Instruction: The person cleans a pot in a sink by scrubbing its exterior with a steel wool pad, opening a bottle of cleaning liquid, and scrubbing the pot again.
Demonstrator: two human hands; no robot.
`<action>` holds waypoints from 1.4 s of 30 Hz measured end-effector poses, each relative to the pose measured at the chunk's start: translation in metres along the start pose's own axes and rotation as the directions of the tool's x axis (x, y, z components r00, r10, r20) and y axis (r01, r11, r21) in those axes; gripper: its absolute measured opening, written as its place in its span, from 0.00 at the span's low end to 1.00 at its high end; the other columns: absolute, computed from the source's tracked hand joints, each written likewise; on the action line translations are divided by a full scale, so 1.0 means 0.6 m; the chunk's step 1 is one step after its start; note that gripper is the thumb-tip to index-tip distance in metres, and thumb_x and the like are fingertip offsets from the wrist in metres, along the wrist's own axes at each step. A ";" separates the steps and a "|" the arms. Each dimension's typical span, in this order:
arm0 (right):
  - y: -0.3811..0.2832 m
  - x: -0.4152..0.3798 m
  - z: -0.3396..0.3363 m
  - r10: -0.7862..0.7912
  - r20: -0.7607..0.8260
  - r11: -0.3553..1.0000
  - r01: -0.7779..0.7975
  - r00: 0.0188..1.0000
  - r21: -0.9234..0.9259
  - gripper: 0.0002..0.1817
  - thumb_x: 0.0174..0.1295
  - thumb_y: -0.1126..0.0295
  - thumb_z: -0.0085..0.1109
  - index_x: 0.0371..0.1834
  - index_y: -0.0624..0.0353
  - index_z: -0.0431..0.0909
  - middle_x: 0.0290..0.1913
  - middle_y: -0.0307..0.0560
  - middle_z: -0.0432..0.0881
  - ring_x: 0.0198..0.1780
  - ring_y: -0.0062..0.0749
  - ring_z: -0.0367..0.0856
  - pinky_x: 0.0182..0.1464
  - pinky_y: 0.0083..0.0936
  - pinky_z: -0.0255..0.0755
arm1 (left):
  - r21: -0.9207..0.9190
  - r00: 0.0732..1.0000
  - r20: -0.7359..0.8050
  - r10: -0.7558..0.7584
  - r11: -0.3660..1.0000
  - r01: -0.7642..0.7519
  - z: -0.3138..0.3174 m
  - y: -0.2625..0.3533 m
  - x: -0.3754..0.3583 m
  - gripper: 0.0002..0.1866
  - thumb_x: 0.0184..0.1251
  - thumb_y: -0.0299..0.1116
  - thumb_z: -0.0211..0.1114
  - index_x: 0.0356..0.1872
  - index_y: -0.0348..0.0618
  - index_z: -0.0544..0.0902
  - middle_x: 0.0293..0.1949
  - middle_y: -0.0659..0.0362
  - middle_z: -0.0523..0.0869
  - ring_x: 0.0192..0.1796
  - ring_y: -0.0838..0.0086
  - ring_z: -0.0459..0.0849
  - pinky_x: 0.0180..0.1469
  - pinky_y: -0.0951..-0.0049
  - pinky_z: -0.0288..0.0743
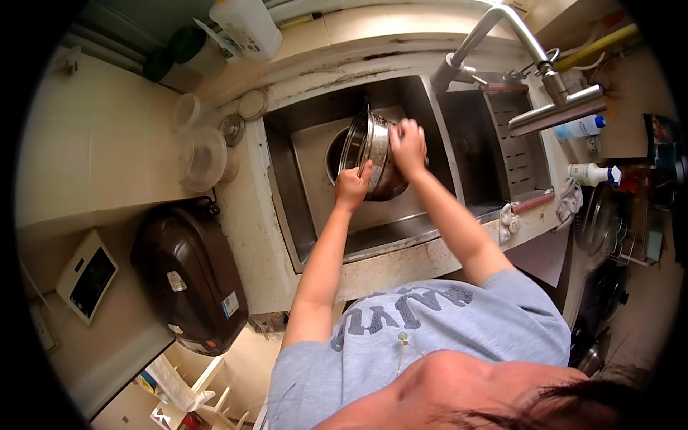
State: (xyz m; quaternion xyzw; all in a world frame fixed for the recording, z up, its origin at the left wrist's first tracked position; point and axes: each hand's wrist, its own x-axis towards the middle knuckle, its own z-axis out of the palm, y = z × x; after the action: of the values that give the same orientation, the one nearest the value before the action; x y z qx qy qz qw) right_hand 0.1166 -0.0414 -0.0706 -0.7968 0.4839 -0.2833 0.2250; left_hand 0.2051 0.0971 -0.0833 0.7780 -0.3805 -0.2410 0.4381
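Observation:
A shiny metal pot [375, 147] is tipped on its side over the left sink basin, its opening turned to the left. My left hand [352, 185] grips the near part of its rim, thumb lying along the outer wall. My right hand [408, 149] presses curled fingers against the pot's outside, toward its base. Whether something small is inside those fingers I cannot make out. Under and behind the pot shows part of another round metal vessel [332, 159], resting in the steel basin [309, 208].
A faucet [527, 39] arches over the right basin [466, 147], which has a slotted drain rack [510, 136]. Clear plastic containers [202, 159] stand on the left counter, beside a dark brown appliance [188, 276]. Bottles [589, 174] stand at right; cloths [570, 201] hang by the edge.

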 end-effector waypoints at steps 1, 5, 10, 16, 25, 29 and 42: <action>0.005 0.046 0.009 0.117 0.129 0.993 -0.118 0.985 -0.004 0.11 0.56 0.62 0.56 0.26 0.56 0.71 0.34 0.47 0.73 0.39 0.48 0.71 0.40 0.41 0.66 | -0.001 1.000 0.012 -0.011 1.000 0.011 -0.006 0.012 0.000 0.29 0.64 0.54 0.53 0.16 0.35 0.78 0.17 0.41 0.74 0.22 0.47 0.75 0.24 0.58 0.67; 0.001 0.007 0.005 0.007 0.004 1.000 -0.007 1.000 -0.009 0.10 0.56 0.62 0.57 0.27 0.56 0.71 0.34 0.47 0.72 0.40 0.48 0.71 0.41 0.41 0.66 | 0.029 0.999 0.034 -0.036 0.999 0.035 -0.010 0.015 0.003 0.29 0.64 0.55 0.53 0.17 0.35 0.78 0.17 0.41 0.74 0.22 0.47 0.76 0.25 0.58 0.67; 0.003 -0.009 0.000 0.006 -0.016 0.998 -0.005 1.000 0.069 0.09 0.56 0.64 0.57 0.27 0.56 0.71 0.32 0.47 0.74 0.38 0.48 0.72 0.40 0.36 0.66 | 0.027 1.000 0.008 -0.009 1.000 0.008 0.001 0.002 0.001 0.30 0.64 0.55 0.52 0.17 0.36 0.79 0.17 0.42 0.75 0.22 0.47 0.76 0.25 0.58 0.68; 0.007 -0.035 -0.006 -0.023 -0.073 0.990 0.033 0.997 0.137 0.09 0.54 0.64 0.59 0.25 0.57 0.73 0.33 0.47 0.73 0.38 0.47 0.71 0.41 0.39 0.65 | 0.040 0.999 0.016 -0.040 0.998 0.040 -0.005 0.009 -0.002 0.29 0.63 0.55 0.53 0.17 0.36 0.78 0.17 0.42 0.74 0.22 0.47 0.75 0.24 0.58 0.67; 0.038 0.033 0.018 0.078 0.070 0.996 -0.075 0.995 -0.043 0.11 0.58 0.61 0.54 0.28 0.57 0.73 0.33 0.50 0.73 0.39 0.49 0.71 0.43 0.40 0.66 | 0.044 0.999 0.010 -0.032 0.999 0.032 -0.005 0.009 -0.005 0.28 0.63 0.54 0.54 0.16 0.36 0.78 0.16 0.42 0.74 0.21 0.48 0.74 0.23 0.59 0.66; 0.016 -0.032 0.000 -0.110 -0.080 0.993 0.113 0.991 0.044 0.08 0.57 0.65 0.56 0.28 0.57 0.71 0.33 0.50 0.72 0.39 0.48 0.70 0.43 0.40 0.65 | -0.019 1.000 0.011 0.021 1.000 -0.021 0.001 0.000 -0.003 0.29 0.63 0.54 0.54 0.16 0.36 0.78 0.16 0.43 0.74 0.21 0.50 0.76 0.24 0.60 0.66; 0.017 0.073 0.018 0.249 0.306 0.969 -0.234 0.919 -0.083 0.10 0.59 0.60 0.53 0.30 0.55 0.71 0.36 0.47 0.73 0.42 0.47 0.71 0.43 0.41 0.67 | -0.025 0.997 0.076 0.002 1.000 -0.001 -0.003 -0.002 -0.013 0.29 0.64 0.54 0.54 0.16 0.34 0.77 0.15 0.42 0.72 0.19 0.48 0.73 0.23 0.60 0.65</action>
State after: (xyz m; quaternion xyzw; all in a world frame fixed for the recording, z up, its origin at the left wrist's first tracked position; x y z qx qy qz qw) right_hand 0.1336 -0.0842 -0.0751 -0.7707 0.5428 -0.1120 0.3144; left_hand 0.2025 0.1045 -0.0830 0.7626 -0.3944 -0.2745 0.4331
